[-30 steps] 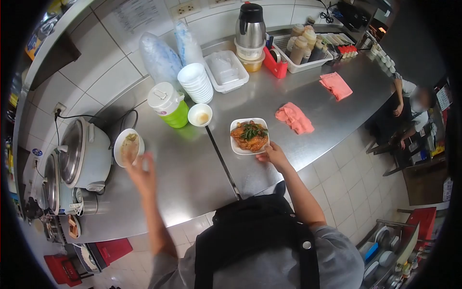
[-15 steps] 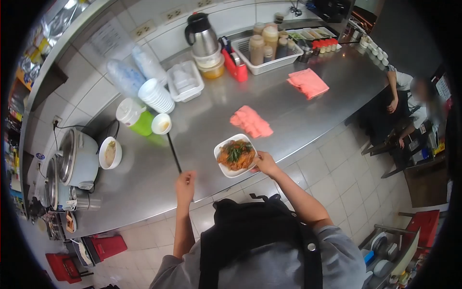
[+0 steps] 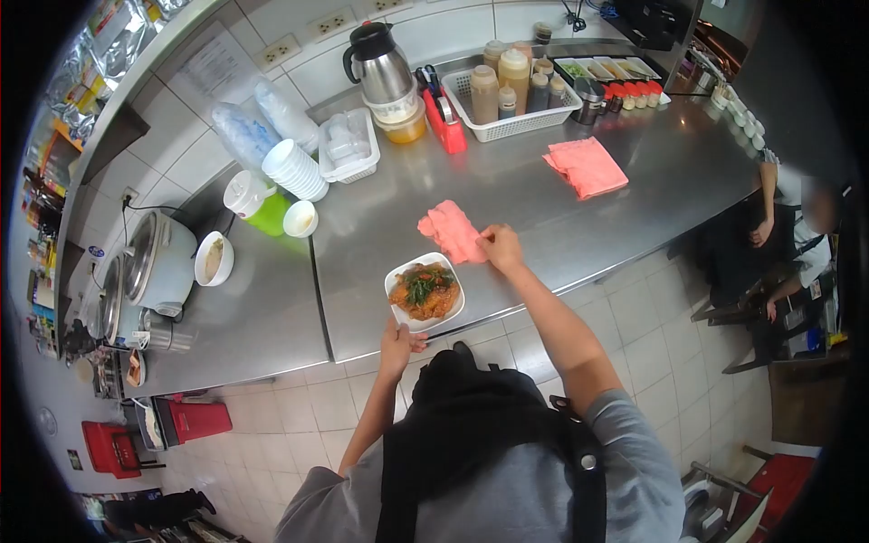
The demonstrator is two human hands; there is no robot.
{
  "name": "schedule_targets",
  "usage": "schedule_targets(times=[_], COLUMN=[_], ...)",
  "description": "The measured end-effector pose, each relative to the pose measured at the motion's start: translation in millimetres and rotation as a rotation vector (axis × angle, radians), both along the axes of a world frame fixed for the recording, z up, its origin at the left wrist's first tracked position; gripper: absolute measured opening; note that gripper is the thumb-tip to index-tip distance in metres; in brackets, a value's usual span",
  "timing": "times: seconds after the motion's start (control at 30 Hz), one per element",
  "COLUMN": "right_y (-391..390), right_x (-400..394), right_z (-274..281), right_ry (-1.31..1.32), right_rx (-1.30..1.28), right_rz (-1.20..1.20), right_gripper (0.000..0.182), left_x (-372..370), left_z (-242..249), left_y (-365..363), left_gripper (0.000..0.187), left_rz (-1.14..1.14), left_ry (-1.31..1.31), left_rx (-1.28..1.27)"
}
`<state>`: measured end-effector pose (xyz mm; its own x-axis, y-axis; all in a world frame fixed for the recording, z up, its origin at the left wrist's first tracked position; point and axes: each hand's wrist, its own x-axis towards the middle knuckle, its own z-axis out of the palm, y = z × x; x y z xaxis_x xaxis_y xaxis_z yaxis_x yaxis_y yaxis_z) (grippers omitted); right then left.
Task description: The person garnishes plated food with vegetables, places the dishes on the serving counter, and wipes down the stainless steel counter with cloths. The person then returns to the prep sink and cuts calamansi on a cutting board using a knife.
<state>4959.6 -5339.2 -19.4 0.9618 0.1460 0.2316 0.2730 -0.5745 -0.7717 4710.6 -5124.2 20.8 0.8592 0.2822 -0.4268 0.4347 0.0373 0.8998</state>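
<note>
A squarish white bowl (image 3: 390, 305) of reddish-orange food topped with green leaves is at the counter's front edge. My left hand (image 3: 396, 347) grips its near rim, thumb up against the side and fingers underneath. Just right of and beyond the bowl lies a crumpled pink cloth (image 3: 448, 228) on the steel. The fingers of my right hand (image 3: 501, 247) pinch the cloth's right end. Farther right, a second pink cloth (image 3: 587, 168) lies folded, apart from both hands.
Along the wall stand a steel thermos (image 3: 376, 68), a white basket (image 3: 518, 127) of sauce bottles, stacked cups (image 3: 294, 167) and a green-bodied jug (image 3: 265, 215). Left are a small white bowl (image 3: 300, 219), another bowl (image 3: 214, 259) and cookers (image 3: 156, 262). A person (image 3: 810, 217) sits at the right.
The bowl has passed from my right hand to my left and shifted slightly left. My right hand has moved up to the near pink cloth and taken hold of its end.
</note>
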Motion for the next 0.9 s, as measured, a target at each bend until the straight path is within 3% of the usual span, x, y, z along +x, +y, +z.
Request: schedule_targets(times=[0.13,0.2,0.3,0.37,0.43,0.67,0.83,0.9], right_y=[-17.5,-24.0,-16.1,-5.0,6.5,51.1,68.0,70.0], right_x=[17.5,27.0,21.3,4.4,1.5,-13.0,-12.0,-4.4], right_z=[41.1,71.3,101.7,93.6,68.9,55.8,59.3,66.7], right_ry=[0.068,-0.041,-0.231,-0.219,0.017,-0.089,-0.358,-0.347], right_rx=[0.127,0.282,0.211,0.122,0.091,0.106,-0.378,-0.486], right_rz=[0.044,0.032,0.097,0.19,0.437,0.665,0.688,0.62], right_gripper=[0.015,0.013,0.008,0.006,0.007,0.008,0.017,0.019], left_x=[3.8,5.3,6.1,7.0,14.3,14.0,15.8,19.2], left_z=[-3.1,-4.6,-5.5,-11.8,-15.9,-17.2,-24.1,-25.4], left_y=[1.7,7.6,14.9,17.0,21.5,28.4,30.4,28.0], left_gripper=[0.056,0.054,0.052,0.051,0.05,0.051,0.054,0.051], left_rz=[0.054,0.035,0.013,0.016,0.024,-0.031,-0.06,-0.011], left_ry=[0.034,0.033,0.027,0.033,0.032,-0.014,-0.011,-0.057], left_rx=[-0.007,-0.03,-0.041,-0.045,-0.047,-0.059,0.014,-0.028])
